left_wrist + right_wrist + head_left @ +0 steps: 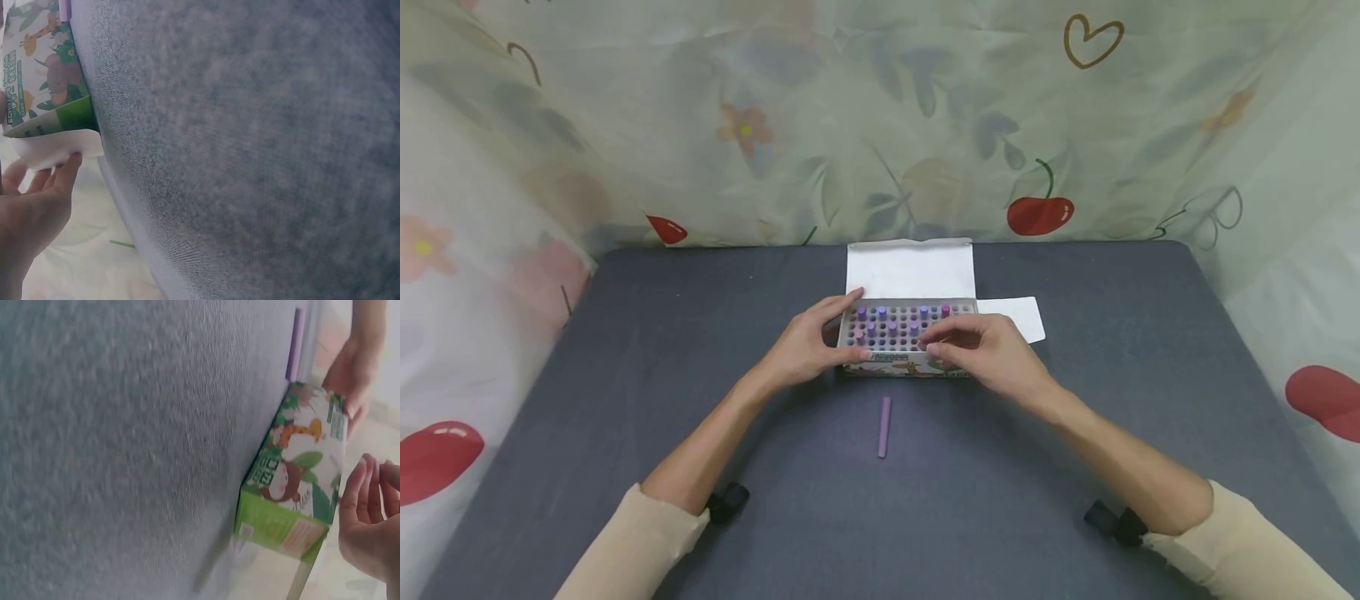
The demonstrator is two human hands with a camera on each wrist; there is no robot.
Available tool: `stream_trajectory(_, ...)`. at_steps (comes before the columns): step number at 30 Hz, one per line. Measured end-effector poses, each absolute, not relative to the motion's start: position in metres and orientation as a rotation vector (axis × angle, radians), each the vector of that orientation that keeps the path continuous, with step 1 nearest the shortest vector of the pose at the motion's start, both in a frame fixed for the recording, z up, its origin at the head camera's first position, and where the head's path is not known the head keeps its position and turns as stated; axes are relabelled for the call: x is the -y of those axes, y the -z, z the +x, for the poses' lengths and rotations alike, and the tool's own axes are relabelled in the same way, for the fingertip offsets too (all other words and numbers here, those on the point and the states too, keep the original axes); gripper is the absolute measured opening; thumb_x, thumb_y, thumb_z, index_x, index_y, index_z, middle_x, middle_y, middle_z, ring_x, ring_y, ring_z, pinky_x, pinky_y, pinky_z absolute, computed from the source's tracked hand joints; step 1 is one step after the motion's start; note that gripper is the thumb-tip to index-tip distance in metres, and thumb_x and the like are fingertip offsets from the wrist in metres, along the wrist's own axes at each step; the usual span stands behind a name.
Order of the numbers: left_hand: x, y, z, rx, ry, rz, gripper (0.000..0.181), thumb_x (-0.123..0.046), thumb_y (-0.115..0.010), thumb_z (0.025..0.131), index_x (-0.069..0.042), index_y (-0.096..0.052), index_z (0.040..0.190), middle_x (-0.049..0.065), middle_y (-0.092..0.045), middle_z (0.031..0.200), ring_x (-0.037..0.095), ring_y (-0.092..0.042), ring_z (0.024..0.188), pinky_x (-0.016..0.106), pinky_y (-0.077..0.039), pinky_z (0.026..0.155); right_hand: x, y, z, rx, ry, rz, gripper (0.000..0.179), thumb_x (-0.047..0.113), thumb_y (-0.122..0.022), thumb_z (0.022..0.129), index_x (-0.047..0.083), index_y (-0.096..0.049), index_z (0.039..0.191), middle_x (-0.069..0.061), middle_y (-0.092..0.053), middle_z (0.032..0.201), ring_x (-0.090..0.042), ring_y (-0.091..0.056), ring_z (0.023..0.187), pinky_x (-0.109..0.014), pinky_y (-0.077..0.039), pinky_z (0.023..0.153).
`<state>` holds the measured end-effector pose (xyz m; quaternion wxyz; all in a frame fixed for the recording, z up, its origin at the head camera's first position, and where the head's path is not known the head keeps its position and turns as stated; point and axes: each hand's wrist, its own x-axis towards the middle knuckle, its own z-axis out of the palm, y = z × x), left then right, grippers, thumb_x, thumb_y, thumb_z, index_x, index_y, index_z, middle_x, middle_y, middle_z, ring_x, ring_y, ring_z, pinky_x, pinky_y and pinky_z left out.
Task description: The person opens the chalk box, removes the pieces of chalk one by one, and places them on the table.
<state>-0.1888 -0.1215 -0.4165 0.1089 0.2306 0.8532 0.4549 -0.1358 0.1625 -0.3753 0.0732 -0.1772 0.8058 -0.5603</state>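
Observation:
A printed cardboard box [895, 367] sits open on the table, its white lid [910, 271] folded back. Inside is a grid of holes, where several purple and pink sticks [882, 313], crayon-like in shape, stand upright. My left hand [805, 342] grips the box's left end, thumb at the front edge and forefinger at the back; fingers also meet a white end flap [56, 149] in the left wrist view. Over the box's right half, my right hand [985, 346] pinches the top of a pinkish-purple stick, mostly hidden by the fingertips. Another purple stick [884, 427] lies in front of the box.
A white side flap [1015, 318] sticks out at the box's right end. The dark grey table [625, 375] is bordered by a patterned cloth [850, 125] behind and at both sides. Black straps [728, 502] sit on both wrists, by the beige sleeves.

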Motion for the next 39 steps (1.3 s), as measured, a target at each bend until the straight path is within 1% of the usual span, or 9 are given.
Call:
stream_trajectory(5,0.122,0.416,-0.189,-2.523,-1.315,0.673,0.088,-0.03,-0.082,0.084,-0.026,-0.032,0.157,0.008,-0.041,0.15,0.025,-0.039,0.14,0.041,-0.042,0.108,-0.172,0.373,-0.143,-2.446,1.709,-0.537,0.016,0.003,-0.072,0.09,0.006,-0.076,0.106,-0.008,-0.073,0.102,-0.025,-0.071,0.088,-0.027,-0.056,0.076)
stream_trajectory(7,0.122,0.416,-0.188,-2.52,-1.317,0.677,0.088,-0.029,-0.082,0.084,-0.025,-0.032,0.157,0.008,-0.041,0.15,0.025,-0.039,0.14,0.041,-0.042,0.109,-0.175,0.374,-0.146,-2.443,1.734,-0.532,0.017,0.0,-0.07,0.09,0.004,-0.075,0.106,-0.01,-0.073,0.102,-0.028,-0.071,0.09,-0.026,-0.056,0.077)
stream_trajectory(10,0.122,0.416,-0.188,-2.517,-1.321,0.684,0.088,-0.029,-0.082,0.084,-0.025,-0.032,0.157,0.008,-0.041,0.15,0.025,-0.039,0.14,0.042,-0.041,0.109,-0.18,0.374,-0.149,-2.473,1.723,-0.511,0.018,0.0,-0.07,0.09,0.004,-0.075,0.108,-0.011,-0.073,0.104,-0.03,-0.071,0.091,-0.025,-0.056,0.077)
stream_trajectory(14,0.122,0.417,-0.188,-2.515,-1.324,0.684,0.088,-0.029,-0.082,0.084,-0.024,-0.033,0.157,0.008,-0.041,0.15,0.025,-0.039,0.14,0.042,-0.042,0.109,-0.186,0.377,-0.153,-2.583,1.632,-0.505,0.019,0.003,-0.071,0.091,0.009,-0.076,0.109,-0.009,-0.074,0.103,-0.026,-0.072,0.088,-0.023,-0.055,0.073)
stream_trajectory(19,0.122,0.416,-0.188,-2.517,-1.321,0.674,0.088,-0.029,-0.082,0.084,-0.025,-0.032,0.157,0.008,-0.041,0.15,0.025,-0.041,0.138,0.041,-0.043,0.108,-0.189,0.378,-0.155,-2.684,1.512,-0.481,0.021,0.004,-0.07,0.092,0.012,-0.077,0.109,-0.004,-0.075,0.099,-0.019,-0.071,0.08,-0.024,-0.053,0.066)
stream_trajectory(24,0.121,0.416,-0.188,-2.514,-1.322,0.667,0.088,-0.029,-0.082,0.084,-0.025,-0.032,0.157,0.009,-0.041,0.15,0.025,-0.042,0.137,0.042,-0.044,0.107,-0.189,0.378,-0.155,-2.783,1.327,-0.435,0.018,0.009,-0.073,0.09,0.016,-0.078,0.106,0.002,-0.074,0.093,-0.017,-0.062,0.072,-0.027,-0.046,0.057)
stream_trajectory(28,0.122,0.415,-0.188,-2.515,-1.322,0.661,0.088,-0.029,-0.082,0.084,-0.025,-0.032,0.157,0.008,-0.04,0.151,0.025,-0.043,0.137,0.043,-0.044,0.107,-0.189,0.38,-0.155,-2.802,1.241,-0.413,0.014,0.015,-0.076,0.089,0.017,-0.079,0.102,0.003,-0.072,0.091,-0.019,-0.055,0.072,-0.028,-0.043,0.056)
stream_trajectory(34,0.121,0.416,-0.188,-2.517,-1.32,0.656,0.088,-0.03,-0.082,0.084,-0.026,-0.033,0.157,0.008,-0.041,0.15,0.025,-0.045,0.134,0.043,-0.044,0.106,-0.189,0.385,-0.159,-2.796,1.143,-0.433,0.016,0.02,-0.078,0.088,0.019,-0.079,0.104,0.003,-0.073,0.09,-0.019,-0.047,0.065,-0.029,-0.035,0.054)
stream_trajectory(39,0.122,0.416,-0.189,-2.542,-1.295,0.66,0.088,-0.032,-0.082,0.084,-0.026,-0.033,0.157,0.008,-0.042,0.15,0.025,-0.046,0.133,0.044,-0.046,0.104,-0.189,0.386,-0.162,-2.784,1.083,-0.438,0.019,0.023,-0.079,0.087,0.02,-0.08,0.106,0.004,-0.073,0.089,-0.017,-0.044,0.061,-0.029,-0.034,0.052)
